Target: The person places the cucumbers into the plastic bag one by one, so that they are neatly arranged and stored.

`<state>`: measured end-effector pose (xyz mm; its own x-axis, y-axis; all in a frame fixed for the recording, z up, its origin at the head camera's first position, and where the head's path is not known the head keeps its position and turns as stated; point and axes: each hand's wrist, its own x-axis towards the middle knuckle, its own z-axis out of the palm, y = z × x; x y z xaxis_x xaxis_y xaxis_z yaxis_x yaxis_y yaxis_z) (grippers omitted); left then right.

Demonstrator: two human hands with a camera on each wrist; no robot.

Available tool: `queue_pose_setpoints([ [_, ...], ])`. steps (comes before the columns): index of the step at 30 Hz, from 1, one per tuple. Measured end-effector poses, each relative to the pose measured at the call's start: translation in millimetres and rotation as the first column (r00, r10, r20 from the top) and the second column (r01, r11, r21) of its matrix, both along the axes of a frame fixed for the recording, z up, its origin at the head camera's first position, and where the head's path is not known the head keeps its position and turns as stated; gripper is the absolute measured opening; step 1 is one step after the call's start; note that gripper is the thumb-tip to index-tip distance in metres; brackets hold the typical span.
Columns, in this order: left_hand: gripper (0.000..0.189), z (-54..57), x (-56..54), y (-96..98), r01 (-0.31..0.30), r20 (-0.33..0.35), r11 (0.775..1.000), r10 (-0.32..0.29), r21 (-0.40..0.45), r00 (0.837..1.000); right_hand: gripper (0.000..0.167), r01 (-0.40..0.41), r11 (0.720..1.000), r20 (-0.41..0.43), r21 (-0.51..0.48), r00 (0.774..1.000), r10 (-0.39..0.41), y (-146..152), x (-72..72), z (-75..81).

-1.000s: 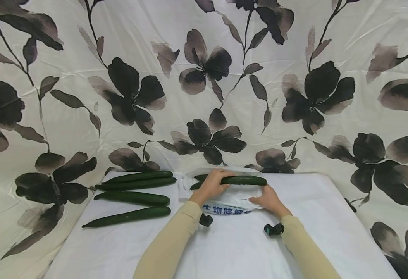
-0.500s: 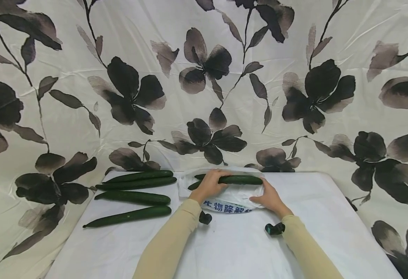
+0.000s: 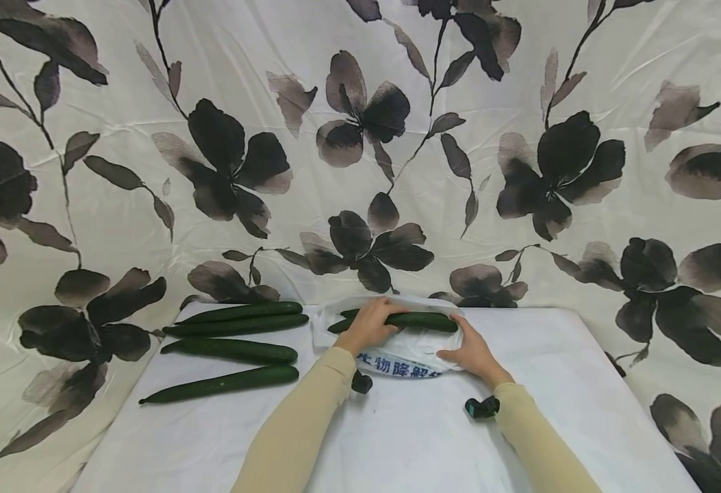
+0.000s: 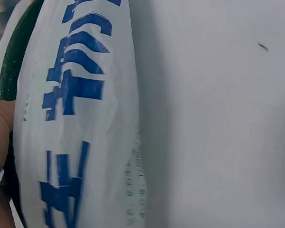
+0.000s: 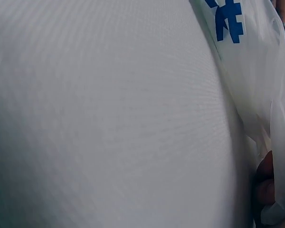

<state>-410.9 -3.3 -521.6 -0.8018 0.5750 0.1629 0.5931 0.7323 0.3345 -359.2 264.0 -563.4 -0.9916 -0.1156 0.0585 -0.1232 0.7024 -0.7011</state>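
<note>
A white plastic bag (image 3: 391, 363) with blue printed characters lies at the back middle of the table, its mouth facing up. Dark green cucumbers lie in it; the front one (image 3: 424, 321) is partly covered by my left hand (image 3: 369, 327), which grips it from above. In the left wrist view, the printed side of the bag (image 4: 85, 128) stands beside a cucumber (image 4: 16, 52) and the hand. My right hand (image 3: 474, 352) holds the bag's right end, thumb toward the front and fingers behind. In the right wrist view, fingers (image 5: 266, 187) show beside a strip of bag plastic.
Several loose cucumbers lie left of the bag, the nearest one (image 3: 221, 385) slanting toward the table's left edge. A white cloth covers the table (image 3: 422, 438). A flower-patterned curtain (image 3: 360, 185) hangs right behind it.
The front cucumber has shifted left and slightly down, its right end now within the bag's right edge. The right hand's fingers have risen around that end. The loose cucumbers stay put.
</note>
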Motion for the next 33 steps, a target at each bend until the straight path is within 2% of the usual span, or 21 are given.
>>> queue_pose_setpoints([
  [8, 0.046, -6.2, -3.2, 1.8, -0.001, -0.026, 1.0, 0.001, -0.003, 1.0, 0.097, 0.01, 1.0, -0.012, 0.007, 1.0, -0.01, 0.6, 2.2, 3.2],
  [14, 0.046, -10.8, -1.7, -2.9, 0.015, -0.043, 0.999, -0.013, 0.038, 0.999, 0.094, 0.027, 1.0, -0.004, -0.008, 1.0, -0.027, -3.1, 3.1, 3.1],
  [20, 0.045, -14.5, 6.0, -14.4, -0.022, 0.043, 0.997, 0.018, 0.081, 0.999, 0.095, -0.005, 1.0, 0.02, -0.011, 1.0, 0.005, -9.0, 3.8, -4.7],
  [24, 0.044, -11.5, 6.9, -18.4, -0.046, 0.086, 0.992, 0.036, 0.119, 0.996, 0.093, 0.008, 1.0, -0.018, -0.017, 1.0, -0.008, -9.4, 1.9, -3.3],
  [27, 0.043, -9.5, 6.2, -20.9, -0.047, 0.091, 0.991, 0.036, 0.125, 0.995, 0.093, 0.017, 1.0, -0.034, -0.01, 0.999, -0.018, -8.4, 1.1, -1.5],
  [33, 0.039, -9.8, 5.4, -30.4, -0.05, 0.099, 0.995, 0.041, 0.091, 0.994, 0.094, 0.02, 1.0, 0.001, 0.012, 1.0, -0.02, -5.0, 2.4, -0.5],
])
